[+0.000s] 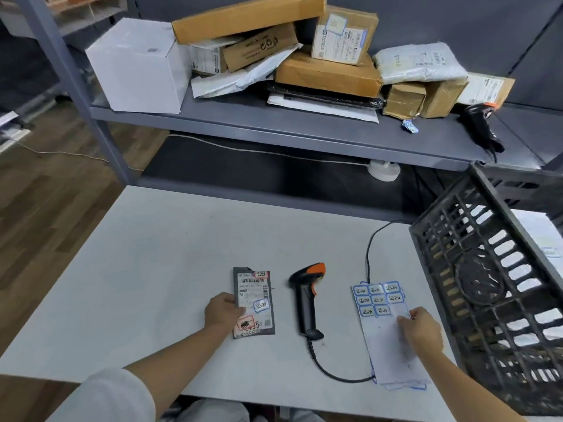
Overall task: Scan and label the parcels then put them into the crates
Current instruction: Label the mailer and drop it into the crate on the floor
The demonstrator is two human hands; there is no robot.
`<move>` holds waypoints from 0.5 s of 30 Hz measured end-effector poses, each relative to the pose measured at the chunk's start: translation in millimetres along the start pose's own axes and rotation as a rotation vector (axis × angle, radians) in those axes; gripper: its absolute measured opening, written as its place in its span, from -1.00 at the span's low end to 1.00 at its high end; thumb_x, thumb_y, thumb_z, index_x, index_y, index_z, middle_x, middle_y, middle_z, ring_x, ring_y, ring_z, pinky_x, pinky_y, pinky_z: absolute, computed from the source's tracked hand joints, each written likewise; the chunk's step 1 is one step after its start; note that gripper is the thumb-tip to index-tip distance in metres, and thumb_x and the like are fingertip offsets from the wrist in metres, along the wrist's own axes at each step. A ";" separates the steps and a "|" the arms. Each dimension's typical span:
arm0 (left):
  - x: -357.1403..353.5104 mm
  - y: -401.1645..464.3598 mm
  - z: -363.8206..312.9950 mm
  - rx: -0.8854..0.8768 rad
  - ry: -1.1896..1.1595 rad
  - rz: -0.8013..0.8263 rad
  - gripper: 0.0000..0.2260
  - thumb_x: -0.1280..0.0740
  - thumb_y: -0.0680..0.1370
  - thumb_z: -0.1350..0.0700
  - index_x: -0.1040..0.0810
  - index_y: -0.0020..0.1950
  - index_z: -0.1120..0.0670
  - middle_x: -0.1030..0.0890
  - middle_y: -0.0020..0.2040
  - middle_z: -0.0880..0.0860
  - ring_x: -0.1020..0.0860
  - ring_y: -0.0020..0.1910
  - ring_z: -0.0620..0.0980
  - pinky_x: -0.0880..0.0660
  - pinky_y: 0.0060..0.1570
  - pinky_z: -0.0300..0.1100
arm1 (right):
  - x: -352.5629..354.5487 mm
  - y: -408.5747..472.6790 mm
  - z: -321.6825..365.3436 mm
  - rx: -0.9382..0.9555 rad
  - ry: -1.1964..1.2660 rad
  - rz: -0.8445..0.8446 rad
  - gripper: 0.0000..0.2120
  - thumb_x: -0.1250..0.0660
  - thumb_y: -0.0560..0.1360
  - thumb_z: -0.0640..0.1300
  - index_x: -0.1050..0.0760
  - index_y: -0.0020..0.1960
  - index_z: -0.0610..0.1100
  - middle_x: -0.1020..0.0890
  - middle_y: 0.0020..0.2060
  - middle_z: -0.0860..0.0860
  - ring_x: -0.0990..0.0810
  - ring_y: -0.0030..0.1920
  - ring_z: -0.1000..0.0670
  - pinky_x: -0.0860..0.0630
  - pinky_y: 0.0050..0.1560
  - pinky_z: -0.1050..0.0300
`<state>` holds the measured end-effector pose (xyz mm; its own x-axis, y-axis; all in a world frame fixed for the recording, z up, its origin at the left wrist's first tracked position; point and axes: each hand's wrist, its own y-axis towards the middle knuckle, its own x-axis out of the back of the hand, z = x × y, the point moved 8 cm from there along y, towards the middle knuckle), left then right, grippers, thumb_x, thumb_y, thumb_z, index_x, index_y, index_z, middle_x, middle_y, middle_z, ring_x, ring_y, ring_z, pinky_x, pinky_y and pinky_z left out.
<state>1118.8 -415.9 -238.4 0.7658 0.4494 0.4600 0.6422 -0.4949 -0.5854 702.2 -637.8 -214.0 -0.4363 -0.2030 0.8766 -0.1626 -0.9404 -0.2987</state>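
Left hand (221, 312), parcel (254, 303) lengthwise (barcode far)

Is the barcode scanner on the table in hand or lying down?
Lying down: the barcode scanner rests on the table between both hands, touched by neither.

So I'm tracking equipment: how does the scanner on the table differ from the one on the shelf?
The table scanner lies in the open between the small parcel and the sticker sheet; the shelf scanner sits at the shelf's right end beside the parcels. The table scanner's orange top shows plainly; the shelf scanner shows only a little orange. Both are black, corded handhelds, and neither is held.
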 end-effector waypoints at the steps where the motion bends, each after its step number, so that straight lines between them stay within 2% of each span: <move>1: 1.2 -0.6 0.1 -0.004 -0.036 -0.011 -0.72 -0.46 0.40 0.29 -0.57 0.09 0.20 -0.63 0.09 0.15 -0.59 0.06 0.10 -0.51 0.06 -0.15 | -1.9 0.1 2.6 0.014 -0.074 -0.005 -0.70 -0.35 0.50 -0.13 -0.43 0.14 -0.29 -0.57 0.05 -0.28 -0.50 0.00 -0.23 -0.42 -0.03 0.01; 4: 8.8 -2.8 3.0 0.006 -0.170 -0.048 -0.78 -0.43 0.40 0.35 -0.57 0.00 0.17 -0.64 0.06 0.18 -0.62 0.01 0.15 -0.55 0.08 0.00 | -3.0 -3.0 11.1 0.039 -0.242 -0.052 -0.60 -0.35 0.49 -0.13 -0.36 0.19 -0.34 -0.51 0.11 -0.34 -0.47 0.14 -0.30 -0.43 0.11 -0.06; 10: 12.4 -14.9 8.9 0.055 -0.364 -0.008 -0.77 -0.42 0.39 0.41 -0.55 -0.19 0.08 -0.65 0.02 0.24 -0.64 -0.05 0.21 -0.58 0.02 0.13 | -2.4 -19.4 35.2 0.133 -0.199 -0.089 -0.60 -0.35 0.48 -0.18 -0.35 0.24 -0.33 -0.49 0.13 -0.32 -0.43 0.14 -0.29 -0.38 0.15 -0.08; 13: 15.2 -30.1 8.6 0.042 -0.421 0.032 -0.79 -0.42 0.41 0.40 -0.57 -0.14 0.11 -0.63 0.05 0.26 -0.63 -0.06 0.22 -0.58 0.02 0.09 | -3.1 -37.1 54.9 0.279 -0.156 -0.097 -0.65 -0.31 0.47 -0.21 -0.41 0.22 -0.32 -0.54 0.10 -0.29 -0.47 0.11 -0.28 -0.39 0.11 -0.08; 15: 17.6 -43.5 5.0 0.009 -0.460 0.069 -0.79 -0.39 0.43 0.41 -0.57 0.00 0.19 -0.61 0.07 0.27 -0.60 -0.08 0.19 -0.58 -0.05 0.00 | -4.4 -55.1 70.8 0.395 -0.206 -0.114 -0.66 -0.28 0.47 -0.22 -0.46 0.23 -0.29 -0.56 0.12 -0.24 -0.50 0.12 -0.25 -0.39 0.13 -0.06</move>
<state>1104.1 -382.8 -208.2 0.7102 0.6998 0.0769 0.5882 -0.5297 -0.6111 775.8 -604.4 -174.6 -0.2441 -0.1047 0.9641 0.1679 -0.9837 -0.0644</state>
